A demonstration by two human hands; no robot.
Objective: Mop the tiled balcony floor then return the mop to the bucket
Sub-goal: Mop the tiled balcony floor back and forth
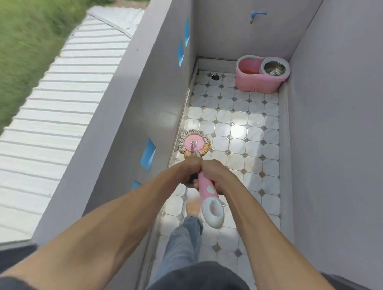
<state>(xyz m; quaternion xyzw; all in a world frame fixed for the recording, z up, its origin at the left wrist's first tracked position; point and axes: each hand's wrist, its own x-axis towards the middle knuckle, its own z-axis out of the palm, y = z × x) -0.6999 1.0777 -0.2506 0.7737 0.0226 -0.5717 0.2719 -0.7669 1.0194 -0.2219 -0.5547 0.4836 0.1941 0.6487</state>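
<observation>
A pink spin mop's round head (194, 143) rests on the white tiled floor (241, 129) against the base of the left balcony wall. Its pink and white handle (209, 199) runs back towards me. My left hand (190, 169) and my right hand (215, 175) are both closed around the handle, side by side, left one nearer the mop head. The pink bucket (257, 80) with its steel spinner basket (273, 68) stands in the far right corner, well apart from the mop.
Grey walls close the narrow balcony on the left (144, 112), right (338, 128) and far end. A floor drain (215, 76) sits at the far left, and a blue tap (256, 15) juts from the back wall. My bare foot (194, 206) stands below the handle.
</observation>
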